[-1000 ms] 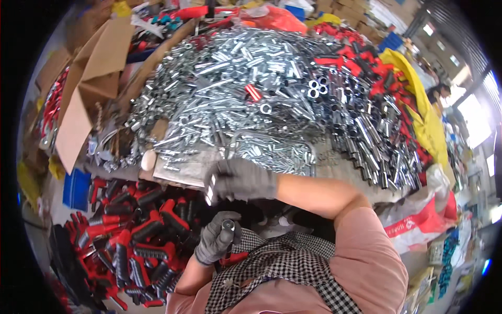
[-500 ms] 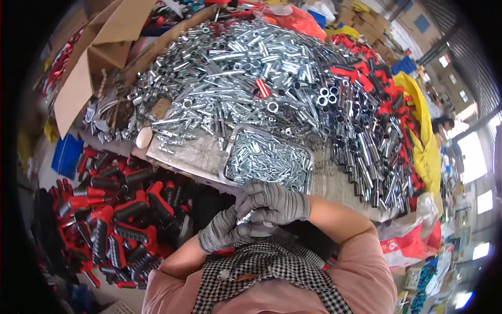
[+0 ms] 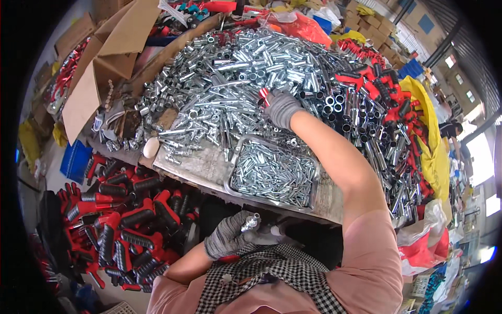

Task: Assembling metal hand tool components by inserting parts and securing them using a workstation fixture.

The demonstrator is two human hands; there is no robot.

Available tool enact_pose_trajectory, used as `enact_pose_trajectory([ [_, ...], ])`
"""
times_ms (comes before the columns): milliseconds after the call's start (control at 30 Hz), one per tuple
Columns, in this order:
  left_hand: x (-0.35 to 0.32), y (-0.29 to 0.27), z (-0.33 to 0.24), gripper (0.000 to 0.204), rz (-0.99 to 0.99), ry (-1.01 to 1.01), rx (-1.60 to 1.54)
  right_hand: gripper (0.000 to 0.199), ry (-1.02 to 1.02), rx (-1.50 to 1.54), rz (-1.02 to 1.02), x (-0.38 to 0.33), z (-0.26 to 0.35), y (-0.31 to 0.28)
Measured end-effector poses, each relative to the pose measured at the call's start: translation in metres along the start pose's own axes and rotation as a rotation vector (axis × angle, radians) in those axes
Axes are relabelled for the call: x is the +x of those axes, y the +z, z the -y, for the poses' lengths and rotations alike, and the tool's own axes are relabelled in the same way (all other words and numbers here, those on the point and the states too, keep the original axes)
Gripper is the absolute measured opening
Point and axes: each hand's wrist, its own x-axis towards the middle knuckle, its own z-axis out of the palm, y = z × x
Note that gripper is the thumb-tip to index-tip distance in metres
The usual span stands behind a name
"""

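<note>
Grey-gloved left hand (image 3: 228,235), 6 o'clock: fingers wrapped round metal fitting (image 3: 251,222); hold steady.
Right hand (image 3: 283,108), 1 o'clock: fingertips at red-striped tube (image 3: 264,93), grip unclear; pinch squarely.

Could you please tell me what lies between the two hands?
The head view shows a metal tray of small silvery pins between the left hand and right hand.

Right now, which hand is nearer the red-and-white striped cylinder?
Right. The grey-gloved right hand is at the cylinder, touching or nearly touching it. The grey-gloved left hand is farther off, on the person's side of the metal-strewn worktable.
</note>
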Motion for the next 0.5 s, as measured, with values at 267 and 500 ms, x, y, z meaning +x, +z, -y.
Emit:
enact_pose_trajectory([
  [267,-0.006,-0.007,-0.002,0.043,-0.029,-0.046,0.126,0.042,0.194,0.124,-0.045,-0.004,0.001,-0.015],
  [500,-0.01,0.001,-0.005,0.039,-0.011,0.016,0.138,0.038,0.514,0.832,-0.435,-0.023,-0.043,0.035],
])
